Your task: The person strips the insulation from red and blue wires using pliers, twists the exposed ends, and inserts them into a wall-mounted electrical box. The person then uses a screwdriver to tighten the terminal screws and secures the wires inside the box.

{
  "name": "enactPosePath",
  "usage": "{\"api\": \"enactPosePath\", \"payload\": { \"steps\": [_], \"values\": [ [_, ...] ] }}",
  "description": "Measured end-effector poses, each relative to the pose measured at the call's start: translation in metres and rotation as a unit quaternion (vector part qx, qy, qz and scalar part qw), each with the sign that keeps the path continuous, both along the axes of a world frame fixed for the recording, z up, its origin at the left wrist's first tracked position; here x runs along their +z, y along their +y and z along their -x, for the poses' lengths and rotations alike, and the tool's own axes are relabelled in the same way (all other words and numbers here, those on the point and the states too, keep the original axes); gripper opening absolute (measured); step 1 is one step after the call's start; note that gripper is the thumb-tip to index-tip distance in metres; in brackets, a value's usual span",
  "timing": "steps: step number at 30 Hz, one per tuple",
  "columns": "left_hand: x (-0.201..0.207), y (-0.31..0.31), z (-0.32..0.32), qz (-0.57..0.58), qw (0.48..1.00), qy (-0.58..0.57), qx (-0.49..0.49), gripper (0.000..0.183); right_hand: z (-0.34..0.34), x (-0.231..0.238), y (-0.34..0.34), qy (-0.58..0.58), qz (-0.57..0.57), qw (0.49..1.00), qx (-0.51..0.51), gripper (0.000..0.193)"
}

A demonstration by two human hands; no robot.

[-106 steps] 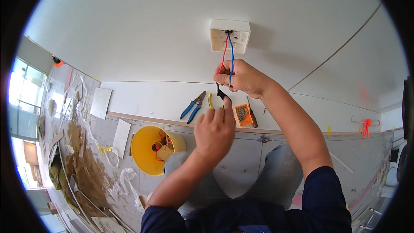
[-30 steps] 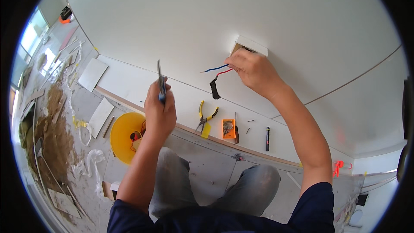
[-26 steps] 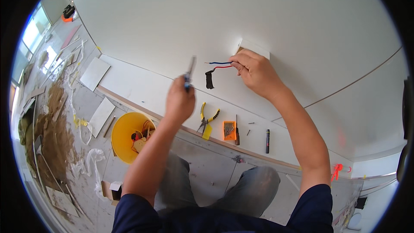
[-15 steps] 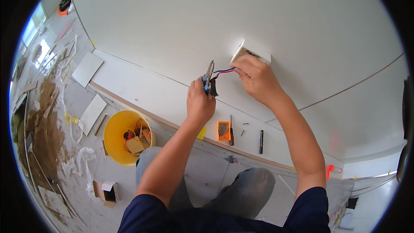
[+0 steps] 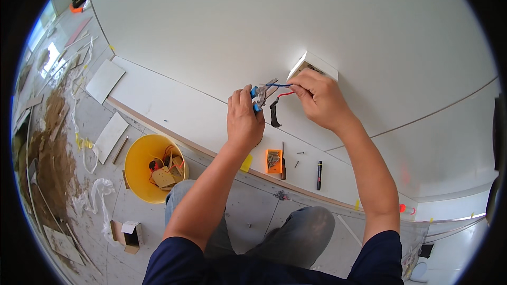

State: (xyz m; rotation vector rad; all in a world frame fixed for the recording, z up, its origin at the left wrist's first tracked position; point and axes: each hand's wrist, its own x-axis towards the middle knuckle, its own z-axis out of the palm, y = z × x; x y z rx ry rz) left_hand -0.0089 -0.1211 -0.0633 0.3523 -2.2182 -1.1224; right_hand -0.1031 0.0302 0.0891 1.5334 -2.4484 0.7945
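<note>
My left hand [image 5: 244, 119] is closed round a pair of pliers [image 5: 264, 93] with blue handles. The pliers' grey jaws are at the end of a blue wire [image 5: 280, 85]; whether they bite on it is too small to tell. With thumb and fingers, my right hand [image 5: 318, 100] pinches the blue wire, just below a white box [image 5: 302, 64] fixed on the white wall panel. A red wire [image 5: 287, 94] runs out beside it from under my right hand. Black tape [image 5: 275, 113] hangs from the red wire's end. My fingers hide part of the box's opening.
On the white ledge [image 5: 174, 95] lie an orange tray [image 5: 274, 169] of screws, a screwdriver [image 5: 283, 169], loose screws and a black marker [image 5: 319, 175]. A yellow bucket [image 5: 138, 171] with scraps stands left of my knees. Boards and debris litter the floor at the left.
The pliers have turned so their jaws point right, to the blue wire. The red wire with its black tape now hangs apart from the pliers, lower down.
</note>
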Motion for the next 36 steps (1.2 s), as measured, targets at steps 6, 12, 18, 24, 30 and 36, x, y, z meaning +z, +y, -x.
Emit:
{"api": "enactPosePath", "payload": {
  "steps": [6,12,18,24,30,36],
  "values": [
    [0.007,0.0,0.006,-0.032,0.999,0.008,-0.022,0.075,-0.002,-0.002,-0.007,-0.016,0.005,0.999,-0.041,0.012],
    [0.01,-0.001,0.013,-0.066,0.993,0.048,-0.086,0.084,-0.004,-0.003,-0.011,-0.013,0.001,0.999,-0.049,0.011],
    [0.004,-0.005,0.022,-0.026,0.989,0.097,-0.104,0.085,-0.001,-0.003,-0.01,-0.007,-0.024,0.998,-0.056,0.01],
    [0.007,-0.007,0.023,-0.033,0.988,0.097,-0.113,0.085,-0.002,-0.001,-0.012,-0.01,-0.034,0.997,-0.064,0.009],
    [0.008,-0.009,0.024,-0.011,0.99,0.103,-0.1,0.083,-0.003,0.001,-0.013,-0.024,-0.024,0.998,-0.061,0.01],
    [0.003,-0.004,0.027,-0.042,0.991,0.087,-0.089,0.089,-0.005,0.005,-0.012,-0.024,-0.049,0.995,-0.08,0.013]
  ]
}}
